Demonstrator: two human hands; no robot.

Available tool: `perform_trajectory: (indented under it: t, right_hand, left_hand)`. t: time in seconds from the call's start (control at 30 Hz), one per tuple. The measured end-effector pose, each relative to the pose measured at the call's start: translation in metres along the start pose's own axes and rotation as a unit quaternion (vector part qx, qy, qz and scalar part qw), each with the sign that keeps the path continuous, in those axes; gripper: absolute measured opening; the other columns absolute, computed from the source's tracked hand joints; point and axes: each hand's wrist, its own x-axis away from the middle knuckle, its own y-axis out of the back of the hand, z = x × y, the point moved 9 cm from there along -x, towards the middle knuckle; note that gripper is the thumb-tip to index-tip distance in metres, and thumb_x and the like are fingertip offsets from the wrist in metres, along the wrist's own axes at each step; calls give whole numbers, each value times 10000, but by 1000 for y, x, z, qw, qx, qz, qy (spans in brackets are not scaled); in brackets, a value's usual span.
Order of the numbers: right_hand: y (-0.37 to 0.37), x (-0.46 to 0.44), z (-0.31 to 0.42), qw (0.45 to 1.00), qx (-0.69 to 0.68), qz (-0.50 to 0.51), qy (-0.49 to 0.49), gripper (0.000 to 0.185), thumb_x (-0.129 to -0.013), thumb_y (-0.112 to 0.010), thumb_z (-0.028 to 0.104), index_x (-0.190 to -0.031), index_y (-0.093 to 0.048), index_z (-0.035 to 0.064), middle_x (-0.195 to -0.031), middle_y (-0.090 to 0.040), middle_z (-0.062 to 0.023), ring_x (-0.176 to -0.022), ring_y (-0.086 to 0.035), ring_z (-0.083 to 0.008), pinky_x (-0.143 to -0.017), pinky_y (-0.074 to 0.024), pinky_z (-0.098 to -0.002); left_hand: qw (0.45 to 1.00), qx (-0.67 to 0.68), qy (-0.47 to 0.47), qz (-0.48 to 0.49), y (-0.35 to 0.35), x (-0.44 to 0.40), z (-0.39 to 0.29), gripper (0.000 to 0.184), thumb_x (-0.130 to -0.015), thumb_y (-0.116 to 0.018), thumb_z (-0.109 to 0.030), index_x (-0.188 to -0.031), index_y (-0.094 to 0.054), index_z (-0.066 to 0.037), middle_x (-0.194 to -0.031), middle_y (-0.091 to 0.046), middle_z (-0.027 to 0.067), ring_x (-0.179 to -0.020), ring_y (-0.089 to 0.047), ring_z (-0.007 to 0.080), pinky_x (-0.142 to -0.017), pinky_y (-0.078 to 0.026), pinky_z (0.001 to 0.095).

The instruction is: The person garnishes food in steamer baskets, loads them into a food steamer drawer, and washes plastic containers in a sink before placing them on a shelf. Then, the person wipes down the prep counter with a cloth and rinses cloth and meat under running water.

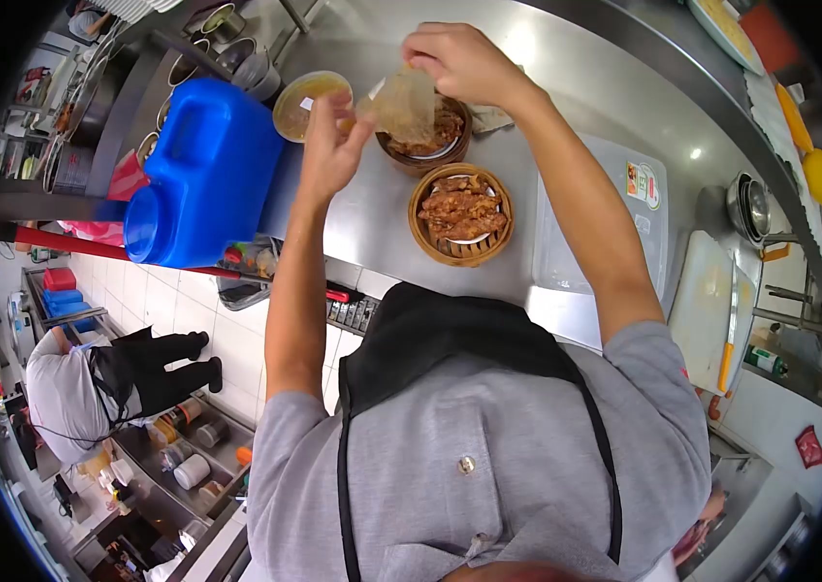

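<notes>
My right hand [459, 60] is closed on the top of a thin, clear plastic bag [399, 109]. The bag hangs over the rear bamboo steamer [406, 160], partly covering the brown, sauced meat [445, 128] in it. At the bag's left edge is my left hand [335, 145], with thumb and fingers apart; whether they touch the plastic is hard to see. Just behind that hand stands a round tub [296, 105] with yellowish contents. Nearer to me, a second bamboo steamer [459, 254] holds a plate of glazed brown meat pieces [461, 210].
A big blue jug [202, 175] stands left of the steamers on the steel counter [353, 228]. To the right lie a clear plastic lid [576, 228] and a cutting board [697, 310] with an orange-handled knife [727, 354]. Another person [71, 388] works at lower left.
</notes>
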Motion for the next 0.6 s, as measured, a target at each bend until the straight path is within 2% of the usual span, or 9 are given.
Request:
perform_trajectory:
  t: [0.03,0.17,0.23,0.27,0.33,0.43,0.47,0.53,0.6]
  right_hand:
    - [-4,-9,13,1000,4,-1,17,119,-829,-555,100,-900,-605,19,-845,-612,-133,-809,-593,-328,-733,-468,-407]
    - [-22,-26,18,1000,-17,-2,24,128,-835,-554,101,-919,-601,16,-854,-611,-136,-813,-588,-337,-740,-469,-410]
    - [-28,-26,20,999,-26,16,35,172,-853,-576,121,-982,-619,17,-871,-631,-134,-811,-610,-297,-743,-486,-382]
    - [-30,-25,22,998,-29,22,41,172,-853,-576,121,-982,-619,17,-871,-631,-134,-811,-610,-297,-743,-486,-382]
    - [-29,-19,7,990,-127,5,-56,236,-869,-612,158,-1063,-625,24,-892,-655,-121,-816,-627,-231,-751,-498,-336]
    - [-31,1,-14,984,-140,20,-108,271,-888,-631,195,-1106,-627,35,-897,-664,-73,-850,-616,-155,-775,-493,-297]
    - [-37,10,-26,981,-161,1,-103,257,-876,-624,195,-1067,-637,24,-889,-673,-110,-798,-627,-178,-746,-506,-308]
    - [-38,27,-27,966,-183,24,-181,221,-893,-626,177,-1041,-653,16,-902,-679,-71,-833,-621,-139,-771,-500,-285]
    - [-49,50,-35,948,-230,58,-212,209,-908,-612,152,-1033,-647,-11,-899,-676,-70,-833,-615,-123,-767,-495,-271]
  left_hand:
    - [999,-28,-37,7,-4,-1,-25,593,-826,-714,-197,-1284,-422,41,-1156,-547,220,-946,-605,279,-736,-513,351]
    - [993,-59,-97,-35,-15,-23,-25,588,-882,-670,-191,-1366,-407,13,-1098,-610,161,-868,-636,224,-723,-530,307]
    - [998,-15,50,32,-26,-33,29,417,-893,-659,-171,-1253,-537,-1,-1027,-653,131,-850,-645,205,-724,-529,300]
    - [998,-15,54,25,-22,-30,35,417,-893,-659,-171,-1253,-537,-1,-1027,-653,131,-850,-645,205,-724,-529,300]
    - [965,211,149,-46,-8,-18,40,280,-903,-643,-145,-1133,-609,12,-959,-673,100,-844,-656,200,-735,-537,317]
    - [903,348,207,-142,27,8,46,246,-918,-624,-141,-1096,-606,29,-975,-665,90,-857,-656,184,-734,-548,321]
    - [894,371,191,-163,44,22,45,250,-922,-618,-142,-1087,-601,45,-975,-665,90,-859,-656,185,-743,-551,329]
    - [872,413,154,-211,87,67,36,242,-924,-611,-150,-1055,-609,54,-969,-666,88,-863,-653,171,-758,-542,317]
    - [890,321,198,-256,142,136,49,236,-911,-633,-167,-1026,-633,39,-926,-663,69,-834,-637,139,-747,-524,281]
